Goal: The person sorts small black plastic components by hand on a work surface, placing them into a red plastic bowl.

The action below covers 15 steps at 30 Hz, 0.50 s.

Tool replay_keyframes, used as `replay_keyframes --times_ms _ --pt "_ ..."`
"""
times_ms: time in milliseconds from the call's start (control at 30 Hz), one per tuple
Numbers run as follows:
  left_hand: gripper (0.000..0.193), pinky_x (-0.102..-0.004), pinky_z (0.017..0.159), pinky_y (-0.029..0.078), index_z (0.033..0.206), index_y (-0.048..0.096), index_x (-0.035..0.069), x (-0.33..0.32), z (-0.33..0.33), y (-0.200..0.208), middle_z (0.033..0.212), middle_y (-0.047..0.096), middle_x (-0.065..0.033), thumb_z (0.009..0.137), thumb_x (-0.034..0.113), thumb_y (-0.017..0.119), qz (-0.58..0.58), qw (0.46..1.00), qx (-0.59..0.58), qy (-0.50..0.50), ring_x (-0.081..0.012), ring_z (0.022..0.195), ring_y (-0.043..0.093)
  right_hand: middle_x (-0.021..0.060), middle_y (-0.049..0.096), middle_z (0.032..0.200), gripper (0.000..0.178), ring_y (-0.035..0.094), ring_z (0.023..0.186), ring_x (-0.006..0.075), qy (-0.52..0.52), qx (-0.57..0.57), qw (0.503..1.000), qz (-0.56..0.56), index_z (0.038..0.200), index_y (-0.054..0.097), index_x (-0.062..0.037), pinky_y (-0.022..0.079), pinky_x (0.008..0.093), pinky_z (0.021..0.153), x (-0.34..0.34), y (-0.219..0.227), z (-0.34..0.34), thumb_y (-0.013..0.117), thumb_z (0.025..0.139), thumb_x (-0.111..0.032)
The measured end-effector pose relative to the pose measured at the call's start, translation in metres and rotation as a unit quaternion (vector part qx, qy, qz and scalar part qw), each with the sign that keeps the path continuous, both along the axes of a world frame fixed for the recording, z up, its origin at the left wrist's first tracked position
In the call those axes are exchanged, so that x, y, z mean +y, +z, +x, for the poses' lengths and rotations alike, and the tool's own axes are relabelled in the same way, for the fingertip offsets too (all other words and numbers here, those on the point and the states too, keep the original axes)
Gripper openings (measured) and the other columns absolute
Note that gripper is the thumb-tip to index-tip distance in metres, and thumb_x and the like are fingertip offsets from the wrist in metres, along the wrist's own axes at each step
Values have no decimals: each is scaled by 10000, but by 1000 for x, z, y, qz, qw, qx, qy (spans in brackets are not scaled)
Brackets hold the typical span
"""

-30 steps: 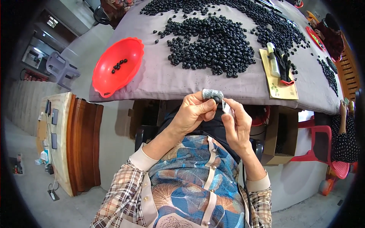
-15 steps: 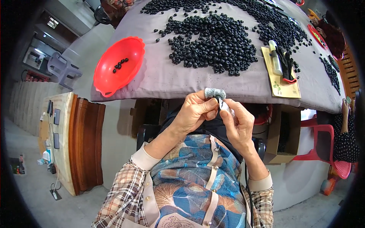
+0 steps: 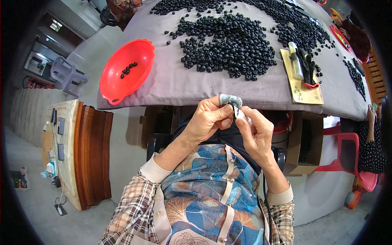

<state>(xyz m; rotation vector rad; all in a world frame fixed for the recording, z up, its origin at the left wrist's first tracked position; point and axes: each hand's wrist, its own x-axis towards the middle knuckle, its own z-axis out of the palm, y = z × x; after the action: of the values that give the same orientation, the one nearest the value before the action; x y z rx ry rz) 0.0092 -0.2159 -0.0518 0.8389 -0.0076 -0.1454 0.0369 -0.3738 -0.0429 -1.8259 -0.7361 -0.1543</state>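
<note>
In front of my chest, just off the table's near edge, both hands meet. My left hand [image 3: 209, 118] is closed in a pinch, with a grey speckled finger sleeve [image 3: 230, 99] on its index finger. Between its fingertips a small black bead [image 3: 234, 105] shows only in part. My right hand [image 3: 257, 132] pinches a small white-wrapped tool [image 3: 240, 114] against the bead; its tip is too small to make out. Beyond my hands, a heap of black beads [image 3: 228, 49] covers the grey tablecloth [image 3: 171, 81]. At the left, a red plastic bowl [image 3: 141, 77] holds several beads.
A yellow card [image 3: 310, 96] carries a clear tube [image 3: 295, 61] and a black glove [image 3: 307, 67] at the right. Below stands a cardboard box [image 3: 295, 143]; a red chair [image 3: 347, 151] and another person's arm [image 3: 370, 122] are farther right. A wooden cabinet [image 3: 92, 155] stands left.
</note>
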Motion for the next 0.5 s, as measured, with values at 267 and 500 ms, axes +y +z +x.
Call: replay_keyframes --times_ms 267,500 --pt "164 -176 486 368 966 583 0 1 2 -5 760 584 -25 861 122 551 -13 1000 -20 -13 -69 560 472 98 552 684 203 538 540 181 -1 2 1000 5 933 580 3 419 267 479 0 1 1 627 774 -114" --pt "167 -171 470 351 958 590 3 7 2 -2 744 582 -14 858 133 560 26 999 -18 -18 -60 552 463 80 543 658 193 507 513 139 21 37 999 9 934 593 0 400 257 467 -1 1 2 625 781 -113"
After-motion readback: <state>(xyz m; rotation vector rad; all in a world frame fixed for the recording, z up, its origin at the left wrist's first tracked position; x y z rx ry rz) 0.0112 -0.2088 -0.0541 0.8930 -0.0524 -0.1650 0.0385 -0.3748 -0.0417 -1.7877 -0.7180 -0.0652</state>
